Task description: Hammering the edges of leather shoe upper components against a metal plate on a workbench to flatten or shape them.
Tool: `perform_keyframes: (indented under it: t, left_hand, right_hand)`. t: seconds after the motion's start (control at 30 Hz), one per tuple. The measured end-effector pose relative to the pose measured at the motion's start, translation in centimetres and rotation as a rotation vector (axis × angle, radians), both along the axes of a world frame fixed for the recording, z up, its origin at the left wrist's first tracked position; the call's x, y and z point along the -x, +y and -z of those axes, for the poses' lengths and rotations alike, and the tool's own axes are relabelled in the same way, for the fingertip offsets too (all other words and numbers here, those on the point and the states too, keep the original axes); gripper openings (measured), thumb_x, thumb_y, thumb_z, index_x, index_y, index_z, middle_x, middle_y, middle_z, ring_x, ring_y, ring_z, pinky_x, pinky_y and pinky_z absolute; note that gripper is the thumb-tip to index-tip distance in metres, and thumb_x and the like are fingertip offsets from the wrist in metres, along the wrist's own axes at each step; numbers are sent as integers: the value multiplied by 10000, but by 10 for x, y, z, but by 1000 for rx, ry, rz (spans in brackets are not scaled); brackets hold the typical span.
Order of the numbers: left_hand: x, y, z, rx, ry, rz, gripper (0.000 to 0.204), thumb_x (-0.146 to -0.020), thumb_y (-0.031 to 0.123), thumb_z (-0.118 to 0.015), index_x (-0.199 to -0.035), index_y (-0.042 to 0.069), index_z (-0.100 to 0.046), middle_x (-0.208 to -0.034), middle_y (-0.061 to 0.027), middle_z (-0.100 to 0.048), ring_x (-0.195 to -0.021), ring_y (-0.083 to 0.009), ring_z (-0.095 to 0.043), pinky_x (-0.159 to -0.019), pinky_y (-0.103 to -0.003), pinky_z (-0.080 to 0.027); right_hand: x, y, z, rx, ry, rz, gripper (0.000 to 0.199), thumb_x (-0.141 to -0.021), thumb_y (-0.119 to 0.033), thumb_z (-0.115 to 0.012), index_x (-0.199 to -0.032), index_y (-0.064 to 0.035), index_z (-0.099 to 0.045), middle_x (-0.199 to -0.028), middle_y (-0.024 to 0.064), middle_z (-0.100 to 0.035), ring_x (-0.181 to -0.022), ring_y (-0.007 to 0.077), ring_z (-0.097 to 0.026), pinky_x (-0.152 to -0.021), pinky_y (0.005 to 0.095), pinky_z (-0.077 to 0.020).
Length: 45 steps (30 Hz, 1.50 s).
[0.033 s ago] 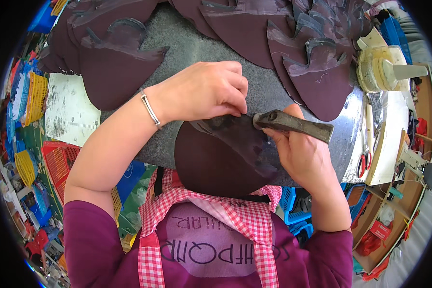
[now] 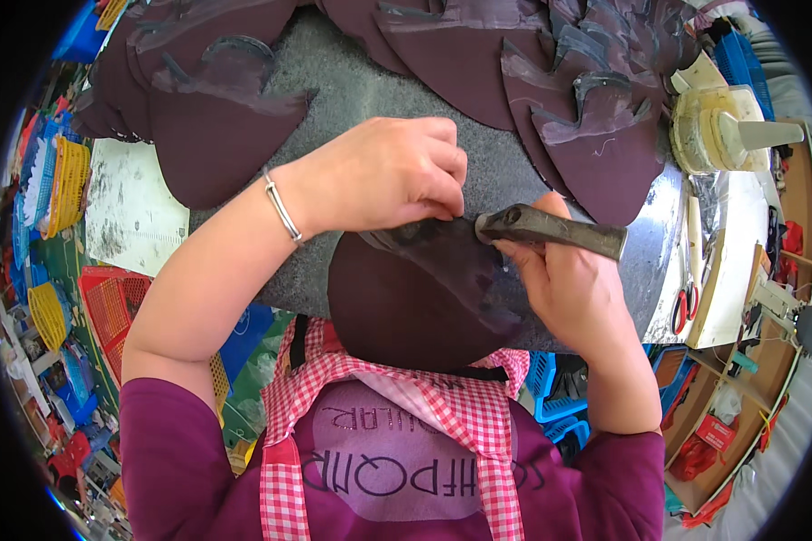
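A dark maroon cut piece (image 2: 397, 311) lies on the grey padded worktop (image 2: 361, 90) just in front of my chest. My left hand (image 2: 388, 176) presses down on its upper edge, fingers pinched on a folded grey-coated strip. A silver bracelet (image 2: 281, 207) sits on that wrist. My right hand (image 2: 573, 288) grips a dark worn tool handle (image 2: 555, 230), whose end touches the folded edge beside my left fingertips. The tool's working tip is hidden between the two hands.
Several more maroon pieces (image 2: 595, 135) lie overlapped along the far side of the worktop. A yellowish glue pot (image 2: 717, 135) with a brush handle stands at the right, with red-handled scissors (image 2: 686, 302) below it. Red and yellow baskets (image 2: 108, 302) are on the floor at the left.
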<state>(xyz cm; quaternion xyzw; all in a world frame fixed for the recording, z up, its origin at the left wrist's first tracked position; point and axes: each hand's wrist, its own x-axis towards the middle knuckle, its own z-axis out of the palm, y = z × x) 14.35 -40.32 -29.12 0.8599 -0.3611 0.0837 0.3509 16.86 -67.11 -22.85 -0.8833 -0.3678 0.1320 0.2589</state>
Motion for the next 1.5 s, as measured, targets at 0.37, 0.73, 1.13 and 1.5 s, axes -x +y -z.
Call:
perform_keyframes:
  t: [0.37,0.73,1.13,1.5]
  left_hand:
    - [28,-3,3,-28,-43,-238,171,-739,141,-879,-887,121,-794,-902,23,-701,-894,-209,-662,-746,-375,-573]
    - [52,-22,-9,-267,-163,-518,223,-733,196,-895,-932,128,-819,-889,56,-693,-896,-169,-636,-745,-331,-526]
    - [61,-21,3,36,130,-500,257,-739,173,-896,-980,116,-826,-901,23,-707,-865,-201,-655,-739,-362,-557]
    - [76,-38,-7,-351,-188,-539,290,-703,180,-882,-979,114,-826,-922,41,-698,-910,-177,-632,-734,-348,-479]
  right_hand:
    - [1,12,4,-7,-12,-10,190,-987,-145,-758,-1034,-55,-597,-839,196,-714,-765,447,-729,-622,513,-556]
    - [-1,20,11,-36,-42,-34,212,-970,-137,-783,-1024,-49,-597,-836,194,-709,-735,446,-717,-589,513,-539]
    - [-9,24,12,-71,-69,-95,208,-958,-118,-788,-1019,-28,-611,-796,189,-714,-757,432,-730,-624,496,-558]
    - [-14,31,6,35,-125,-162,278,-963,-152,-786,-1027,-40,-539,-777,171,-711,-667,422,-720,-548,482,-555]
